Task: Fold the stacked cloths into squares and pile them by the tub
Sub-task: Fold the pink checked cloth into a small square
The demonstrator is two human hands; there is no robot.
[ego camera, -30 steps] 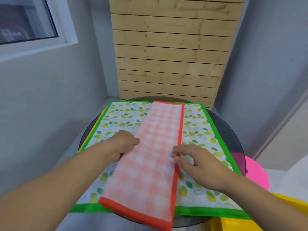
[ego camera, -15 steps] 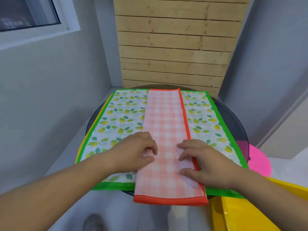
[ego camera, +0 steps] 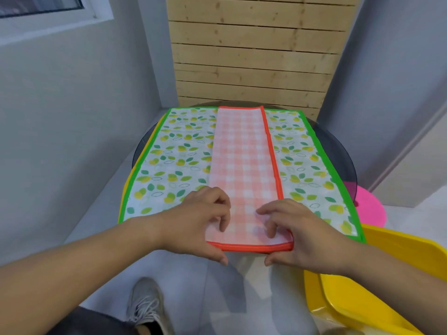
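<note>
An orange-and-white checked cloth (ego camera: 244, 160), folded into a long narrow strip with an orange border, lies lengthwise down the middle of a green-bordered leaf-print cloth (ego camera: 176, 160). A yellow edge of another cloth (ego camera: 131, 176) shows beneath on the left. My left hand (ego camera: 200, 221) holds the strip's near left corner, fingers on top and thumb under the edge. My right hand (ego camera: 298, 234) grips the near right corner the same way. The near end of the strip overhangs the table edge slightly.
The cloths rest on a round dark glass table (ego camera: 338, 151) in front of a wooden slat panel (ego camera: 254, 56). A yellow tub (ego camera: 362, 293) stands at the lower right, a pink stool (ego camera: 368, 209) behind it. My shoe (ego camera: 145, 303) is on the floor below.
The checked strip lay at an angle and now lies straight on the leaf cloth. Both hands slid from its middle to its near end and closed on the corners.
</note>
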